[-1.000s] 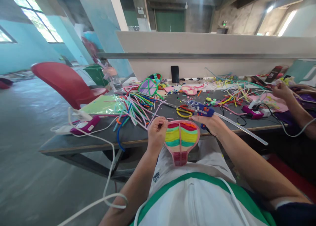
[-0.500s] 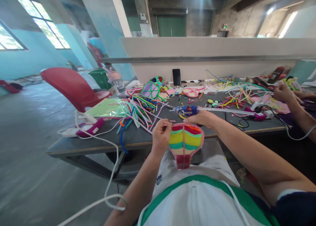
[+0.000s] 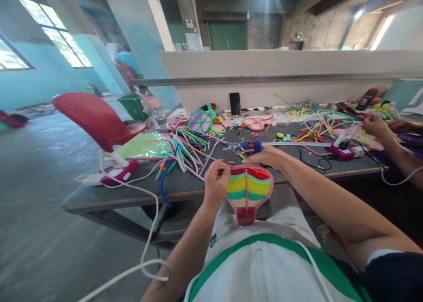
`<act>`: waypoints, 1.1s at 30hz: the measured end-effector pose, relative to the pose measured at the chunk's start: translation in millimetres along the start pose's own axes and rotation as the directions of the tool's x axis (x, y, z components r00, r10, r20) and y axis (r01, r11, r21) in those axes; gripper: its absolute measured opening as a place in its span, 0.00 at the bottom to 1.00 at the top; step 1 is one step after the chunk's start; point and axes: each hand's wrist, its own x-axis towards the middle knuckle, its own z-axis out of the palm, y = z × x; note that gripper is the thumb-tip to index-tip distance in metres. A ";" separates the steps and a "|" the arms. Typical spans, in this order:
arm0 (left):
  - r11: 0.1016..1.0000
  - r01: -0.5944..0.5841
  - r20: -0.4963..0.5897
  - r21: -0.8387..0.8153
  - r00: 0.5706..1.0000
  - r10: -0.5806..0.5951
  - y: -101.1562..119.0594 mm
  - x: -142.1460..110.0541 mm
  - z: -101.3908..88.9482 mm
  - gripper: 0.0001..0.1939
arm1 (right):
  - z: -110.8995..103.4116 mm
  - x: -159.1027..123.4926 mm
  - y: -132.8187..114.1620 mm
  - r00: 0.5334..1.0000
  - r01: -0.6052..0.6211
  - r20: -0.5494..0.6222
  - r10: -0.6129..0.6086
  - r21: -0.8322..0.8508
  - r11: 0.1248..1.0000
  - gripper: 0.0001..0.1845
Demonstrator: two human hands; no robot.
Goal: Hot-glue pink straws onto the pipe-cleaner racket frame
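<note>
My left hand [image 3: 216, 181] is closed in a pinch on a short thin pink strip [image 3: 230, 162], whose end pokes out to the right of the fingertips. My right hand [image 3: 269, 156] grips a blue hot glue gun [image 3: 244, 147], nozzle toward the left, with a long whitish glue stick [image 3: 297, 144] out of its back. Below both hands, a hot-air-balloon shaped craft piece [image 3: 249, 192] rests on my lap by the table edge. It has a pink rim and red, yellow, teal and beige bands. My left fingers overlap its upper left rim.
Colourful strips [image 3: 185, 150] are heaped on the dark table [image 3: 132, 192], beside a green plastic-wrapped sheet [image 3: 142, 145]. A power strip [image 3: 120, 173] with a trailing white cable lies left. A phone [image 3: 235, 104] leans at the back. Another person's hand [image 3: 376, 127] works at far right.
My right hand and the glue gun have shifted slightly left. My left hand and the balloon piece stay almost where they were.
</note>
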 end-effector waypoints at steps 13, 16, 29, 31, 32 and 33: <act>1.000 0.005 0.006 -0.008 1.000 -0.005 -1.9 -0.2 0.3 0.07 | 2.1 7.0 19.3 0.994 0.049 0.091 -0.064 0.154 0.987 0.12; 1.000 0.009 0.008 -0.006 1.000 -0.009 -2.4 -0.1 0.4 0.08 | -0.6 10.7 20.6 0.991 0.087 0.084 -0.105 0.188 0.978 0.17; 0.999 0.018 0.010 -0.033 1.000 -0.017 -4.0 -0.5 -1.9 0.06 | -5.2 6.8 32.3 0.988 0.148 0.003 -0.153 0.225 0.963 0.21; 0.999 0.014 -0.002 -0.038 1.000 -0.014 -4.8 -0.4 -3.0 0.07 | -11.4 0.8 43.0 0.986 0.164 -0.053 -0.156 0.205 0.965 0.22; 0.999 0.014 -0.007 -0.040 1.000 -0.014 -5.1 -0.5 -3.7 0.07 | -15.0 -2.7 49.7 0.985 0.168 -0.082 -0.154 0.196 0.966 0.22; 0.999 0.015 -0.009 -0.042 1.000 -0.015 -5.4 -0.8 -4.3 0.07 | -18.8 -6.5 57.1 0.983 0.170 -0.106 -0.152 0.189 0.967 0.21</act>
